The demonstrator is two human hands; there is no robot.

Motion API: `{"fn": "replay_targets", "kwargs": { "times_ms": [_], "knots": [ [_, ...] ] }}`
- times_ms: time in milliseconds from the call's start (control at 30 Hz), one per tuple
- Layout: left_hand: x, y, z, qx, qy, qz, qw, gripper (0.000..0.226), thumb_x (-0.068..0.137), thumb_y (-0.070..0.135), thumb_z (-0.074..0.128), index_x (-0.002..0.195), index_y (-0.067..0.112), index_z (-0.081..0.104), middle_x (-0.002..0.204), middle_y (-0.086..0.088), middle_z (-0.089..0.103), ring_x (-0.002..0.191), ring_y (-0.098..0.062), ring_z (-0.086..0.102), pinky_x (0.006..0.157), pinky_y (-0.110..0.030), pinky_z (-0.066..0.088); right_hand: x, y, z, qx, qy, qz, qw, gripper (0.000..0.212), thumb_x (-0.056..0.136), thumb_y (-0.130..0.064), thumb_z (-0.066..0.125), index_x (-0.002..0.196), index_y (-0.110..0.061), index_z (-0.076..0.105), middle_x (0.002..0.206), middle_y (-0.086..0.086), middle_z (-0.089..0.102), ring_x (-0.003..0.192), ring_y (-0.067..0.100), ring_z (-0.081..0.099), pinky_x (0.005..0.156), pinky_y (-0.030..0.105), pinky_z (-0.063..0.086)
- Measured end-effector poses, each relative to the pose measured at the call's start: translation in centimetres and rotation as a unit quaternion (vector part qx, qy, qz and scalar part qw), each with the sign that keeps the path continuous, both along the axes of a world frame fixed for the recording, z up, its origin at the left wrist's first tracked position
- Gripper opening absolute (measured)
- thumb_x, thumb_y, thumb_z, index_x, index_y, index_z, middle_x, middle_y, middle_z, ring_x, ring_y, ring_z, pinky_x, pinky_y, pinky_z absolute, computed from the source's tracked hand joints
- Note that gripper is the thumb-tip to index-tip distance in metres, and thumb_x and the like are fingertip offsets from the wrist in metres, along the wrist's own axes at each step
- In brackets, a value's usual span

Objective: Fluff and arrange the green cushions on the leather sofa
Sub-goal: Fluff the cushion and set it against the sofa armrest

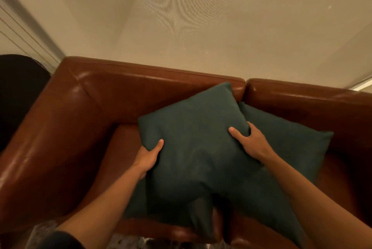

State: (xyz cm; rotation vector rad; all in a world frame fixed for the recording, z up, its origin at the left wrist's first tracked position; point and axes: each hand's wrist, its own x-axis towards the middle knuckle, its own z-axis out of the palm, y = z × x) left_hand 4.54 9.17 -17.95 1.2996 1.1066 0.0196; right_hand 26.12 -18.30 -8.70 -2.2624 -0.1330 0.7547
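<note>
A dark green cushion point(193, 138) is lifted above the seat of the brown leather sofa point(66, 128), tilted with one corner pointing at the backrest. My left hand point(148, 158) grips its left edge, thumb on top. My right hand point(251, 142) pinches its right edge, fingers tucked behind. A second green cushion point(289, 148) lies flat on the seat to the right, partly under the held one. A bit of green fabric point(134, 202) shows below my left forearm; whether it is a third cushion I cannot tell.
The sofa's left armrest point(38, 158) is wide and rounded. A seam point(244, 87) splits the backrest into two sections. A beige curtain or blind point(201, 17) hangs right behind the sofa. A dark rounded object point(18, 91) stands left of the armrest.
</note>
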Motion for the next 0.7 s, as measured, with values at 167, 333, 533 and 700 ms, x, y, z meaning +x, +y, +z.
{"fn": "replay_targets", "kwargs": {
  "times_ms": [167, 333, 533, 700],
  "knots": [
    [2.7, 3.4, 4.4, 0.084, -0.033, -0.017, 0.996, 0.048, 0.083, 0.041, 0.081, 0.122, 0.014, 0.071, 0.118, 0.001, 0.073, 0.109, -0.015, 0.068, 0.091, -0.028, 0.052, 1.2, 1.1, 4.4, 0.053, -0.018, -0.020, 0.998, 0.080, 0.079, -0.060, 0.078, 0.143, -0.020, 0.052, 0.133, -0.002, 0.063, 0.111, 0.019, 0.063, 0.094, 0.036, 0.050],
    [4.1, 7.0, 9.7, 0.117, -0.113, 0.001, 0.987, 0.062, 0.070, 0.031, 0.093, 0.124, 0.015, 0.065, 0.119, -0.002, 0.073, 0.109, -0.020, 0.070, 0.094, -0.041, 0.057, 3.2, 2.6, 11.3, 0.109, -0.028, -0.002, 0.994, 0.105, 0.070, -0.070, 0.080, 0.150, -0.015, 0.039, 0.140, 0.001, 0.055, 0.121, 0.020, 0.056, 0.103, 0.041, 0.048],
    [4.4, 9.2, 18.2, 0.090, -0.278, 0.002, 0.956, 0.070, 0.074, 0.030, 0.081, 0.138, 0.021, 0.053, 0.123, 0.006, 0.071, 0.113, -0.010, 0.068, 0.085, -0.023, 0.056, 2.8, 3.4, 17.7, 0.249, 0.021, -0.078, 0.965, 0.122, 0.059, -0.105, 0.034, 0.161, -0.039, 0.022, 0.167, -0.004, 0.028, 0.152, 0.025, 0.026, 0.124, 0.059, 0.017],
    [4.4, 11.2, 24.3, 0.055, -0.350, 0.012, 0.935, 0.080, 0.083, 0.064, 0.067, 0.147, 0.020, 0.048, 0.141, 0.004, 0.063, 0.131, -0.015, 0.058, 0.108, -0.036, 0.046, 1.7, 4.2, 19.6, 0.319, 0.030, -0.057, 0.945, 0.111, 0.071, -0.099, 0.030, 0.161, -0.035, 0.030, 0.167, -0.005, 0.030, 0.154, 0.022, 0.025, 0.125, 0.053, 0.020]
  ]
}}
